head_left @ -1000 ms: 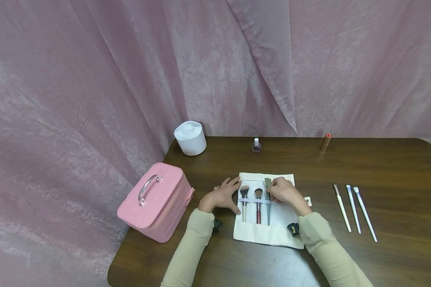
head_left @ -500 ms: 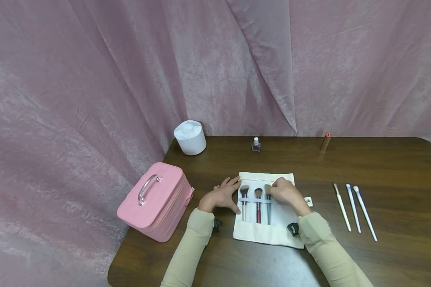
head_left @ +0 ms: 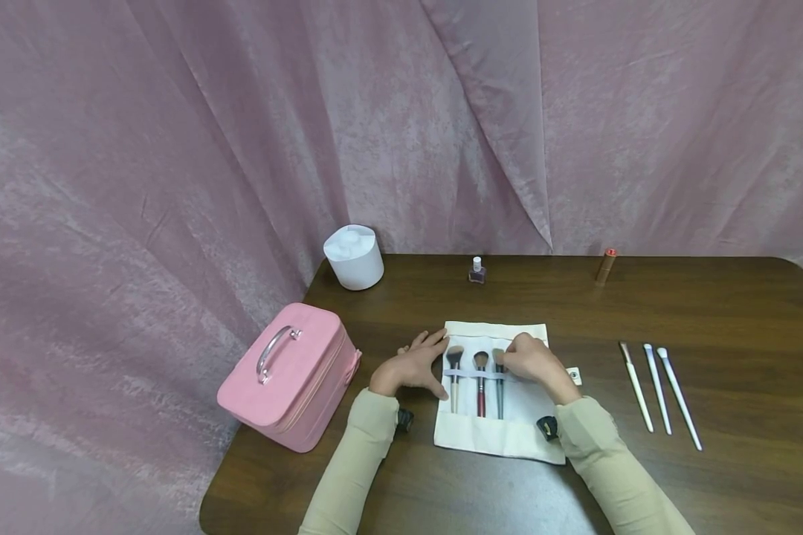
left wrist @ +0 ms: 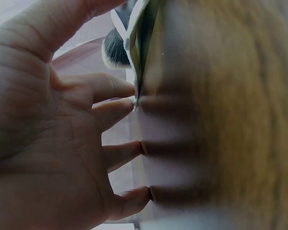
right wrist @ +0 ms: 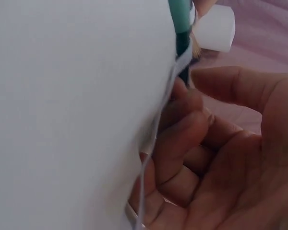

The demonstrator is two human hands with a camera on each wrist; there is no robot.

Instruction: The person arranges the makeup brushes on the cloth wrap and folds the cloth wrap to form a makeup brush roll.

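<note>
The cream fabric roll (head_left: 502, 435) lies unfolded on the wooden table (head_left: 749, 319). At its left edge the left hand (head_left: 413, 367) rests with fingers spread, fingertips touching the tabletop and the thumb at the roll's margin. Over the roll's right half, the right hand (head_left: 532, 360) has curled fingers and pinches the green-handled brush (head_left: 500, 400) near its bristles; that brush lies under the roll's elastic strap, beside a red-handled brush (head_left: 481, 401) and a fan-shaped brush (head_left: 455, 358). Right of the roll lie three pale-handled brushes (head_left: 658, 388); left of it stands a pink case (head_left: 301, 379). Beyond the roll stands a nail polish bottle (head_left: 477, 273).
</note>
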